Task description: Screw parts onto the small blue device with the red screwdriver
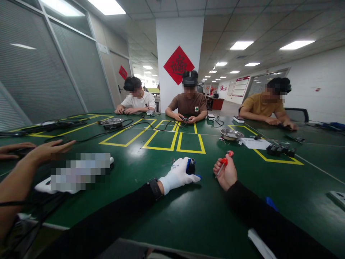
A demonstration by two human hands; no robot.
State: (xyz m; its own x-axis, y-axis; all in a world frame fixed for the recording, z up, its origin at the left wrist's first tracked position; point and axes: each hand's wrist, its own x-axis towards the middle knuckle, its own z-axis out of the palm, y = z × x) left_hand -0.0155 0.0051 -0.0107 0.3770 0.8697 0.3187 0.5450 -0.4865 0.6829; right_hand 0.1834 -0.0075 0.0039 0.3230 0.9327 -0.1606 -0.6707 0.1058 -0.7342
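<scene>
My left hand, in a white glove with blue fingertips, rests on the green table with a small black part against its fingers. The part has a metallic top, and the glove partly hides it. My bare right hand is closed round a screwdriver with a red handle, its shaft pointing down and to the left. A gap of bare table separates the two hands.
Metal bowls, a paper and several black parts lie beyond my hands. A white device and another person's hands are at left. People sit across the table.
</scene>
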